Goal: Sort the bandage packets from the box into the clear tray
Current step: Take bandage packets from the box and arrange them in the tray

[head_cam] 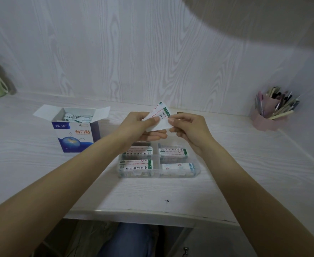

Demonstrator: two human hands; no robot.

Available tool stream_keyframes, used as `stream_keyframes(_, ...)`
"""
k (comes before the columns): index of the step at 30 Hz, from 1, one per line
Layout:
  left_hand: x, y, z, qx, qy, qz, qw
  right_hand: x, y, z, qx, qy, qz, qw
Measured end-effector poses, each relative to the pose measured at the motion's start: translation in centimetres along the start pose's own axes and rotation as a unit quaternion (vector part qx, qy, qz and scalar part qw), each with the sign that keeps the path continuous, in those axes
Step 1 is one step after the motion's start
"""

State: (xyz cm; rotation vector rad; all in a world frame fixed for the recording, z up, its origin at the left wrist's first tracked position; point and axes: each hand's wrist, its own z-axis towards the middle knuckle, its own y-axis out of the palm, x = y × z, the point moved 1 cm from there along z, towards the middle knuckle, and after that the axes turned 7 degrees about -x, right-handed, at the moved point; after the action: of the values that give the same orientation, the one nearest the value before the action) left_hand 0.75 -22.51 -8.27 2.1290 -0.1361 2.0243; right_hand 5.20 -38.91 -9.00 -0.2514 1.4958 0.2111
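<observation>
Both bare forearms reach forward from the lower corners of the view and converge above the clear tray (197,170), the wrists held clear of it. The left hand (136,125) hangs over the tray's far left corner, palm turned inward, its thumb and forefinger pinching a small fan of bandage packets (159,115), the lower fingers stretched out beneath them. The right hand (188,127) hovers over the tray's far right corner, knuckles up, fingers curled, thumb and fingertips pinching the right edge of the same packets.
</observation>
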Motion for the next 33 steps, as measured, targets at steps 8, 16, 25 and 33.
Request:
stream_keyframes(8, 0.4, -1.4, 0.3, 0.073, 0.019, -0.025, 0.997, 0.6, -2.6, 0.3, 0.061, 0.016, 0.004, 0.998)
stream_keyframes(16, 0.4, -0.8, 0.4, 0.068, 0.022, -0.024, 0.997, 1.9, -1.3, 0.9, 0.017, -0.007, -0.414, 0.91)
stream_keyframes(25, 0.7, -0.9, 0.3, 0.065, 0.029, -0.021, 0.997, 1.9, -0.6, 1.1, -0.059, -0.004, -0.508, 0.859)
stream_keyframes(33, 0.6, -0.8, 0.2, 0.061, 0.026, 0.015, 0.998, 1.9, -0.1, 0.4, -0.118, 0.029, -0.523, 0.844)
